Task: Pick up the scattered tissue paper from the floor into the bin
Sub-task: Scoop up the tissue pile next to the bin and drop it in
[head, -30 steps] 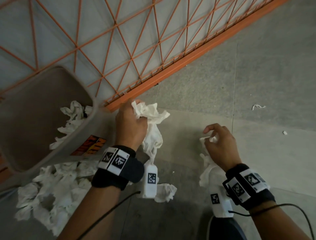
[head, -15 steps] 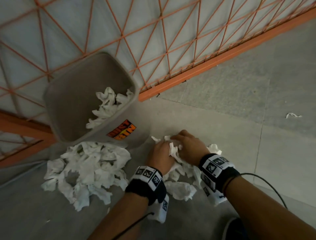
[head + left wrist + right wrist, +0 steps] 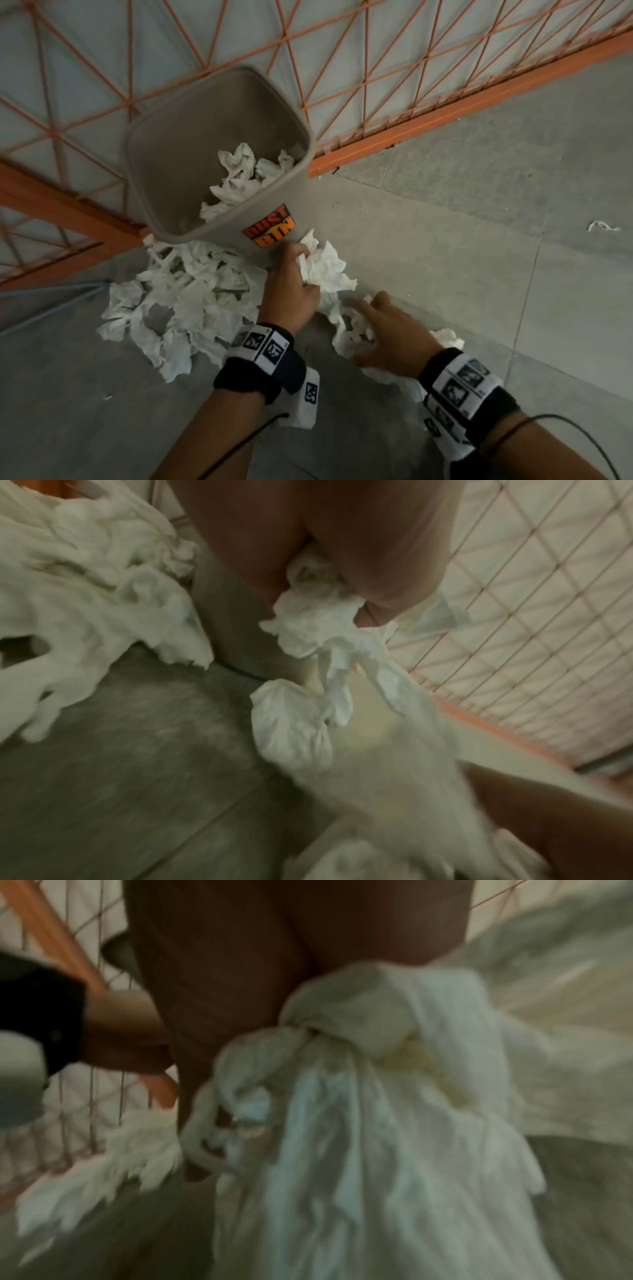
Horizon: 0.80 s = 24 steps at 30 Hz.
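2 hands are busy with tissue beside the bin. The left hand [image 3: 291, 291] has its fingers curled round a crumpled wad of tissue [image 3: 325, 270], held just off the floor next to the bin's labelled wall; the left wrist view shows a loose tail hanging below the fist. The right hand [image 3: 387, 339] lies with fingers spread on a second clump of tissue [image 3: 349, 329] on the floor; the blurred right wrist view suggests tissue gathered under the palm, but I cannot tell whether the fingers have closed on it.

Outward from the hands, the grey bin [image 3: 164, 150] stands tilted against an orange mesh fence [image 3: 411, 126], with a few tissues already inside. 1 big heap of tissue [image 3: 185, 301] lies on the floor at its foot, and a small scrap [image 3: 601, 226] sits well apart to the right.

Most of the job looks undone. The hanging tail could catch on the rim and drop outside, the light paper may tear or shed bits if grabbed loosely, and a knock from the left wrist might tip the leaning bin.
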Each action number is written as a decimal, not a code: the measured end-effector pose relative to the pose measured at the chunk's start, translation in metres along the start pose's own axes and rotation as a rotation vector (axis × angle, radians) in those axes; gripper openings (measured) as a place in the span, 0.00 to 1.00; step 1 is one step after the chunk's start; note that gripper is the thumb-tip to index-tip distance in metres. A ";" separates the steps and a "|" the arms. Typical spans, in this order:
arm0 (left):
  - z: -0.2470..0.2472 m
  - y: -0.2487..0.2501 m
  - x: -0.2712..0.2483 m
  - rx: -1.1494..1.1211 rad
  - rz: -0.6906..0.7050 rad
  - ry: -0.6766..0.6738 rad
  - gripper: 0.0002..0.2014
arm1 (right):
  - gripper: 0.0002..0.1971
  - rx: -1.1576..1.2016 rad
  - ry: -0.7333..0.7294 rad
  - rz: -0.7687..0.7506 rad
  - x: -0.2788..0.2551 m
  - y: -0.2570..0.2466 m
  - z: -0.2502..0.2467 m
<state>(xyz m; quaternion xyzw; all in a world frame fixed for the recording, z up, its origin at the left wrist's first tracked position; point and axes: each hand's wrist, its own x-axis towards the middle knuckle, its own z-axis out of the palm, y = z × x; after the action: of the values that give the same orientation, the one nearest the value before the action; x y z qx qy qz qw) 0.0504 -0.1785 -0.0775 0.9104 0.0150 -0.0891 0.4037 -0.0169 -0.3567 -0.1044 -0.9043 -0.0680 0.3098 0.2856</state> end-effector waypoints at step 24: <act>-0.072 0.102 -0.040 -0.221 0.407 -0.051 0.12 | 0.09 1.104 0.552 -0.414 -0.030 -0.113 -0.104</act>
<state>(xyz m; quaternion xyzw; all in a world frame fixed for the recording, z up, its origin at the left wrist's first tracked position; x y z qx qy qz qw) 0.0320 -0.1926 0.0515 0.8424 -0.1695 -0.0265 0.5108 0.0279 -0.3215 0.0413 -0.6392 0.0043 -0.0060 0.7690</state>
